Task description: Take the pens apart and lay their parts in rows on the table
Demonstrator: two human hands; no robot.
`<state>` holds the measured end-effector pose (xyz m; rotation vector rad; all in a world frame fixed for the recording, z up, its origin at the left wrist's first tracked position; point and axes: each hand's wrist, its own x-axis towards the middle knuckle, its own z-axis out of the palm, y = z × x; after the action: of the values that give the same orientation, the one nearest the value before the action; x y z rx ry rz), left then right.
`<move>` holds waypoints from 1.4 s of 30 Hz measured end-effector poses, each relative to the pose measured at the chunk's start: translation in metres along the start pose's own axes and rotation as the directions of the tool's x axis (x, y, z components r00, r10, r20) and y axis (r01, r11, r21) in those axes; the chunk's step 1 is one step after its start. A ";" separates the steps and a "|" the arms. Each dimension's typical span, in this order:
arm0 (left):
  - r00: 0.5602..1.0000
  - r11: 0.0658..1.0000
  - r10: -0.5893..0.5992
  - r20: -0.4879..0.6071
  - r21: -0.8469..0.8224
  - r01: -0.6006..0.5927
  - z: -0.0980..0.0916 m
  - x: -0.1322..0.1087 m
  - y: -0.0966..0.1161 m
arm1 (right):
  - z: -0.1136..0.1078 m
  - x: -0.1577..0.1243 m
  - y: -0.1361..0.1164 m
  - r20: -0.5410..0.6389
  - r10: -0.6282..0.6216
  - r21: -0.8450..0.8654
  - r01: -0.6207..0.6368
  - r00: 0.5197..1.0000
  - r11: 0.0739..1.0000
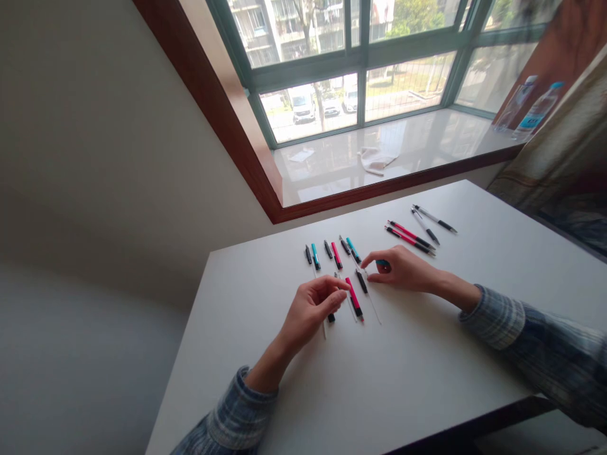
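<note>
My left hand (313,309) rests on the white table (389,379) with fingers curled together, pinching a small pen part I cannot make out. My right hand (403,268) is curled round a teal pen piece (382,263). Between the hands lie a pink and black pen barrel (354,299), a short black piece (361,280) and thin white refills (373,308). Beyond them is a row of short pen halves (332,251) in black, teal and pink.
Several whole pens (417,230), pink and white, lie at the far right of the table. Behind it runs a windowsill (427,142) with a crumpled cloth (374,160) and two plastic bottles (531,107). A patterned fabric (559,164) hangs at right.
</note>
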<state>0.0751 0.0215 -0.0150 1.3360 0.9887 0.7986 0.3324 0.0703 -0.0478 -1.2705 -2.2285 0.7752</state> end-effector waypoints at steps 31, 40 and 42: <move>1.000 1.000 -0.012 -0.005 0.003 0.012 0.001 -0.002 -0.001 | -0.005 -0.001 -0.001 0.063 -0.029 -0.046 0.032 0.998 0.998; 1.000 1.000 -0.009 0.001 0.007 0.009 0.000 -0.002 -0.002 | -0.007 -0.002 -0.003 0.094 -0.026 -0.049 0.031 0.995 0.998; 1.000 1.000 -0.012 0.003 0.014 0.012 0.000 -0.002 -0.002 | -0.007 -0.002 -0.003 0.093 -0.031 -0.045 0.035 0.995 0.998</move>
<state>0.0742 0.0197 -0.0163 1.3415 1.0001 0.7815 0.3357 0.0695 -0.0412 -1.2394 -2.3480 0.7890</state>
